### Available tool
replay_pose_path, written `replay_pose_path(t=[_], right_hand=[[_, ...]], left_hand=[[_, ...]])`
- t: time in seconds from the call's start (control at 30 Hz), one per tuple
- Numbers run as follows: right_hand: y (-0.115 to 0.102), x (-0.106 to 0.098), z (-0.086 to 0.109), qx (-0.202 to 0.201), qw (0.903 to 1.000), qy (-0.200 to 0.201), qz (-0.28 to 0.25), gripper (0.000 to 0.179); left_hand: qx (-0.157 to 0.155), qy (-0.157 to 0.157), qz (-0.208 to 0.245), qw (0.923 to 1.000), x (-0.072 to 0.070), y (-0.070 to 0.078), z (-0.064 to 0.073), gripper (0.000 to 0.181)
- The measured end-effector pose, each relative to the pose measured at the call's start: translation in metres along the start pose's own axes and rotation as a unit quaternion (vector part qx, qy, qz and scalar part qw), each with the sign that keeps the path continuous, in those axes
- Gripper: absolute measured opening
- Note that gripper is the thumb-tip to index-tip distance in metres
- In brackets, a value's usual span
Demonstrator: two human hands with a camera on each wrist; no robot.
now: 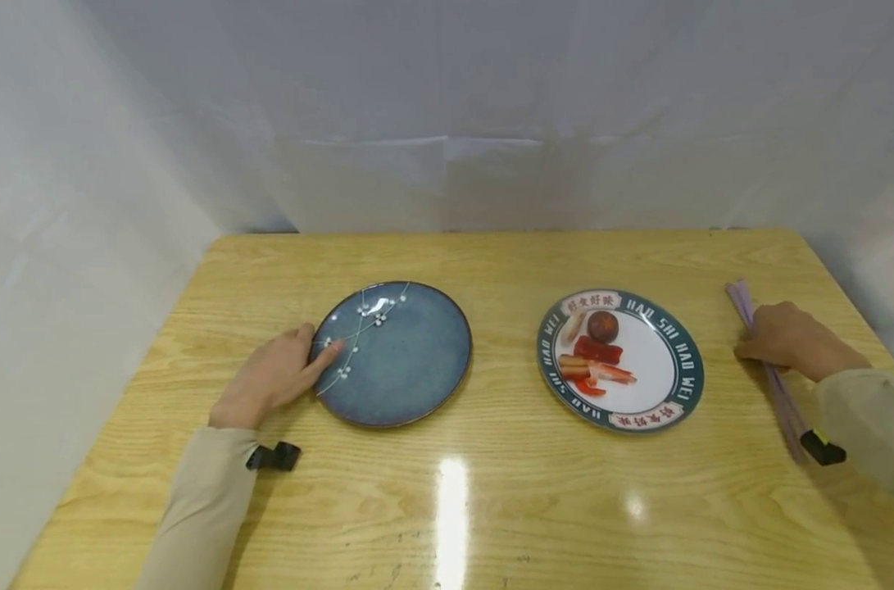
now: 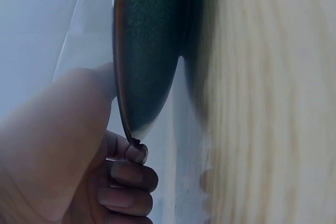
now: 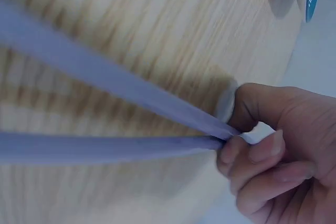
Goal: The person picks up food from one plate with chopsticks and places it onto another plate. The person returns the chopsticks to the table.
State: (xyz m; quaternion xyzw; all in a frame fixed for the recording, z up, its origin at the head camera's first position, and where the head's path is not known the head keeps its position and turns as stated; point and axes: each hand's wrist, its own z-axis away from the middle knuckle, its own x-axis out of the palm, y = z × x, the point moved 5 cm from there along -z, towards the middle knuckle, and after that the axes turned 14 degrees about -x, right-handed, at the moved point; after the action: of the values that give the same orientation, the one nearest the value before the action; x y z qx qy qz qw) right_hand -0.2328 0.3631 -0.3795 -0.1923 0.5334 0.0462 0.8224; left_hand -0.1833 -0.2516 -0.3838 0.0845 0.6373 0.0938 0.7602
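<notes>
My left hand [image 1: 270,373] is at the left rim of a round blue plate [image 1: 410,352] with white blossom sprigs. Its thumb lies over the rim and its fingers curl beneath, pinching the edge. In the left wrist view, the plate's dark underside [image 2: 152,51] curves down to the table. On the right, my right hand [image 1: 789,336] grips a pair of long purple chopsticks [image 1: 780,401] near their far end. They spread into a narrow V from the fingers toward the wrist in the right wrist view, lying close over the wood.
Between the hands, a white plate with a green lettered rim [image 1: 686,344] carries a brown mushroom [image 1: 603,326], a dark red piece [image 1: 597,351] and several red-and-white strips [image 1: 612,374]. The wooden table [image 1: 329,508] ends at a white cloth backdrop [image 1: 447,123].
</notes>
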Motion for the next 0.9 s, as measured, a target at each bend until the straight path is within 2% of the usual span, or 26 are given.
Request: replay_pose_path(t=[0.2,0.47,0.6,0.73,0.83,0.9], right_hand=[[-0.016,-0.025,0.003,-0.025,0.9979,0.052,0.028,0.030],[-0.035,-0.060,0.005,-0.043,0.9931,0.109,0.002,0.028],[-0.040,-0.069,0.009,-0.042,0.9929,0.111,-0.009,0.032],[-0.045,-0.073,0.015,-0.017,0.9936,0.111,-0.012,0.028],[-0.052,-0.078,0.019,-0.015,0.9905,0.136,-0.017,0.025],[-0.059,-0.082,0.021,-0.028,0.9865,0.160,-0.018,0.027]], left_hand=[[0.000,-0.003,0.001,1.0000,0.000,0.001,-0.001,0.080],[-0.003,-0.002,0.009,1.0000,0.001,0.000,0.001,0.079],[-0.001,0.001,0.010,1.0000,0.001,0.000,0.001,0.077],[-0.001,0.000,0.008,1.0000,0.001,0.000,0.001,0.078],[-0.003,-0.002,0.006,1.0000,0.000,0.000,0.001,0.079],[-0.007,-0.003,0.004,1.0000,0.000,-0.001,0.002,0.080]])
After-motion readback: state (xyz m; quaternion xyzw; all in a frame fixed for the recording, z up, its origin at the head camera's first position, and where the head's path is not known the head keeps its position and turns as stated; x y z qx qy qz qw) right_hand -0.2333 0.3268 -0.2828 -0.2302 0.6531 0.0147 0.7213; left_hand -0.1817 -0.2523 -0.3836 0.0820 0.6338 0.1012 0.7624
